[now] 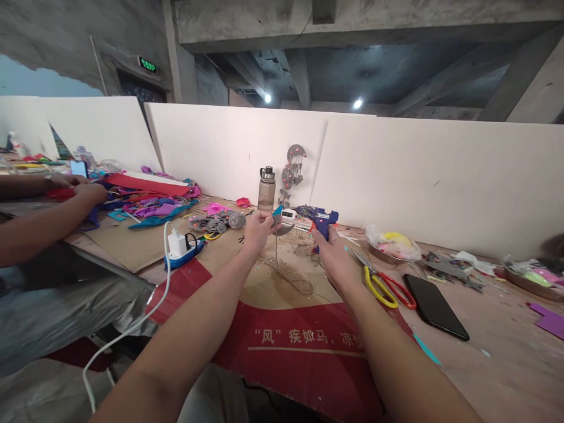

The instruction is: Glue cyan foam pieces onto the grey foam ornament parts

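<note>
While the left hand [258,233] pinches a teal piece [278,210], the right hand [337,254] grips a blue glue gun [325,220] left of the scissors [373,272].

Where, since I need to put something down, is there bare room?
Mostly bare: the pinkish tabletop between the flat black phone and the flat purple piece; the red printed cardboard below its pale lettering. Crowded: around the blue glue gun and the heap of coloured scraps.
</note>
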A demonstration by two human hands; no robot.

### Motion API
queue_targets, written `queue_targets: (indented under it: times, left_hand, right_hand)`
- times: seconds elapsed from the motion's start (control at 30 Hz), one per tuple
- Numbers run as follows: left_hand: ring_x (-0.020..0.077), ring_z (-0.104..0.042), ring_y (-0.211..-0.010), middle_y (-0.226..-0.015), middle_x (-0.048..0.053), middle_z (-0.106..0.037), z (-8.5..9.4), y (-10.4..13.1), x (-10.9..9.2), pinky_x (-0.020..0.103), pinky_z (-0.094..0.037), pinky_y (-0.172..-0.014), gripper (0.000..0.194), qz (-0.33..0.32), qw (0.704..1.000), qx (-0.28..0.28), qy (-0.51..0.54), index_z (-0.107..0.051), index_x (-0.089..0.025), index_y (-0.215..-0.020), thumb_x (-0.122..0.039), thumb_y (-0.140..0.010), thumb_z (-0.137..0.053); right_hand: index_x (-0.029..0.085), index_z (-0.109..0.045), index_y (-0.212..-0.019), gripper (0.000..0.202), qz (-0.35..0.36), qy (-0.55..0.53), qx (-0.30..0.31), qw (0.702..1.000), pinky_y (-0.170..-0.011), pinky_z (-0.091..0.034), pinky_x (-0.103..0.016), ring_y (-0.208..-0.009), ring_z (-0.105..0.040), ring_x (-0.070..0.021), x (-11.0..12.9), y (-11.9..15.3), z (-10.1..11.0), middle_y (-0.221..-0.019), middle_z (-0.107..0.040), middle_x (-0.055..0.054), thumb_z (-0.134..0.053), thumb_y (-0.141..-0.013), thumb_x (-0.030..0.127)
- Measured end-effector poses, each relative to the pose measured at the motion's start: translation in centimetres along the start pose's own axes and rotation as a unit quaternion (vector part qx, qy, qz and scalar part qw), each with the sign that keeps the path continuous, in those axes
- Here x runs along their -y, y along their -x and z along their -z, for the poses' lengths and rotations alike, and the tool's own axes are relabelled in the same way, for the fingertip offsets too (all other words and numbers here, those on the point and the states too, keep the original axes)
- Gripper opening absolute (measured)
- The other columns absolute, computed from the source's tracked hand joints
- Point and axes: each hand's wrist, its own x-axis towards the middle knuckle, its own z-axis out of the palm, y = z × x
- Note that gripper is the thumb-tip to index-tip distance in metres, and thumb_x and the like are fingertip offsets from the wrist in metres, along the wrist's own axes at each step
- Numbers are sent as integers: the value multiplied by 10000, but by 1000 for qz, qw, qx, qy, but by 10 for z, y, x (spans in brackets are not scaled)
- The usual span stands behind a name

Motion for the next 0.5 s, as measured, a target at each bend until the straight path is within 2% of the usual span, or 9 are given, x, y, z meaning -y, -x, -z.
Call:
queue_targets:
  times: [0.1,0.23,0.4,0.5]
  left_hand:
    - [163,-693,-760,-717,2,-662,0,0,0,356,-577,-796,102,-3,1000,-14,-9,-513,-186,-694,-167,-751,-594]
    - [147,-670,-732,-709,-9,-638,-2,2,-2,349,-580,-798,119,-14,1000,-17,-4,-519,-179,-672,-165,-732,-621]
    - [111,-614,-657,-660,-32,-586,-3,4,-3,365,-581,-810,111,-16,1000,-19,-6,-524,-174,-682,-161,-725,-626]
    - [114,-614,-680,-682,-26,-598,-3,4,-1,368,-579,-810,107,-15,1000,-10,-8,-528,-171,-690,-166,-720,-631]
  right_hand:
    - [244,-522,-1029,270,-33,-43,40,998,-557,-486,-290,-562,-593,-149,16,11,-7,-774,-620,7,-548,-815,406]
    - [231,-503,-1113,330,0,-79,91,993,-525,-482,-286,-601,-570,-149,25,20,-14,-869,-653,-19,-540,-809,355]
    - [220,-542,-1046,244,34,-37,92,994,-500,-456,-276,-579,-530,-137,20,24,-17,-872,-659,-27,-512,-832,334]
    - [221,-558,-1055,246,60,-6,85,995,-555,-471,-300,-616,-551,-151,15,23,-17,-912,-672,-40,-512,-843,339]
